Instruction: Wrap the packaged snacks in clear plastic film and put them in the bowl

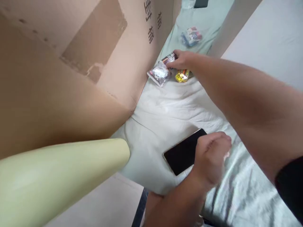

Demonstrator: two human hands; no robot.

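My right hand (181, 60) is stretched out to the far end of the sheet, thumb and fingers closed round the right end of a small dark printed packet (169, 59). A shiny silver packet (160, 73) lies against that packet on the near left. Just below my right hand is a yellow foil packet (182, 76). My left hand (213, 154) is curled into a fist over the right end of a black-screened smartphone (182, 152), which lies flat on the sheet. Whatever the fist may hold is hidden, though a small pale bit shows at its right edge.
A large cardboard box (132, 63) walls off the left. In front of it a pale yellow-green rounded tube (71, 173) juts in. Farther back on the pale green wrinkled sheet (170, 110) is a clear pack of colourful items (192, 36). A white panel (267, 41) stands at right.
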